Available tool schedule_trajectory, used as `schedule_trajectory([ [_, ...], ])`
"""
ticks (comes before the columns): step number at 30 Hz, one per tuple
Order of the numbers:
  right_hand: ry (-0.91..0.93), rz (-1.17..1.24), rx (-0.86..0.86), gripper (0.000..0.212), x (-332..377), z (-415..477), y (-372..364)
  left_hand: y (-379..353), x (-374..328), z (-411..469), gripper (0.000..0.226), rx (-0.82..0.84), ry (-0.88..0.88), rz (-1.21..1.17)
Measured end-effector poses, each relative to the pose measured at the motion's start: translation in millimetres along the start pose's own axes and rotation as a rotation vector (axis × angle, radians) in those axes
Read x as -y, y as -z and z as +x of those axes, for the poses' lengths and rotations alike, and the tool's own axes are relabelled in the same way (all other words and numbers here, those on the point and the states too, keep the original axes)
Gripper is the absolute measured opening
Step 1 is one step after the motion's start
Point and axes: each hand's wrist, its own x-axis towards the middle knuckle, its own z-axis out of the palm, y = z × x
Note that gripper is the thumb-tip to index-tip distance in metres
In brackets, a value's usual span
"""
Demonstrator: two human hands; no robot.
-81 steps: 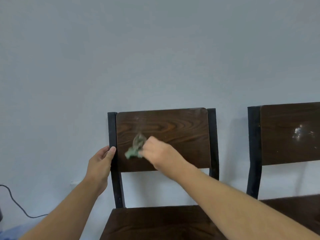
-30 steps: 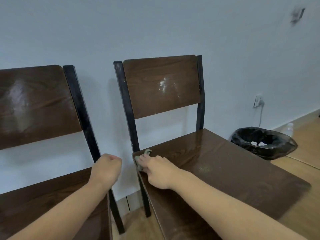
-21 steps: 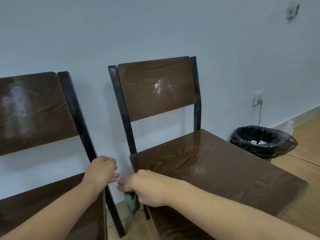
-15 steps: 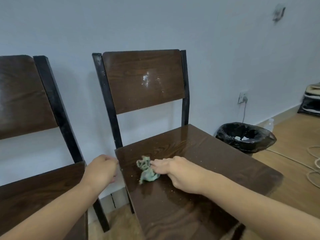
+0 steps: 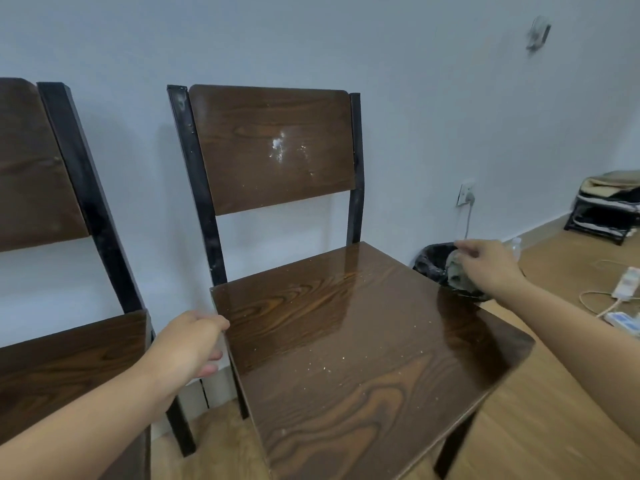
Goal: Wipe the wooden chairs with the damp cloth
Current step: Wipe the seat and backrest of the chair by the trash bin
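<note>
A dark wooden chair (image 5: 346,323) with a black metal frame stands in front of me against the wall. Its seat is glossy and speckled with pale crumbs, and its backrest bears a white smear (image 5: 278,147). My right hand (image 5: 488,265) is past the seat's right edge, shut on a crumpled green damp cloth (image 5: 456,270) held over the bin. My left hand (image 5: 188,344) rests at the seat's left front edge, fingers curled against it. A second wooden chair (image 5: 52,358) stands to the left, partly cut off.
A black-lined waste bin (image 5: 434,259) sits on the wooden floor right of the chair. A wall socket with a plugged cable (image 5: 467,195), white power strips (image 5: 623,303) and a stack of dark trays (image 5: 606,213) lie further right.
My right hand has swept the cloth from the seat's left part across and off its right edge, above the bin. My left hand stays at the seat's left edge.
</note>
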Motion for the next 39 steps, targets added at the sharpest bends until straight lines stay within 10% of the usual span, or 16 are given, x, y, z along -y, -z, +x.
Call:
schedule_trajectory([
  [21, 0.367, -0.337, 0.537, 0.051, 37, -111, -24, 4, 5, -20, 0.005, 0.072, 0.115, -0.094],
  [27, 0.602, -0.181, 0.604, 0.052, 94, -197, -58, 18, 9, -52, 0.050, 0.166, 0.169, -0.133],
  [39, 0.937, 0.100, 0.927, 0.053, 125, -280, -57, 55, 4, -92, 0.029, 0.126, 0.097, -0.097],
])
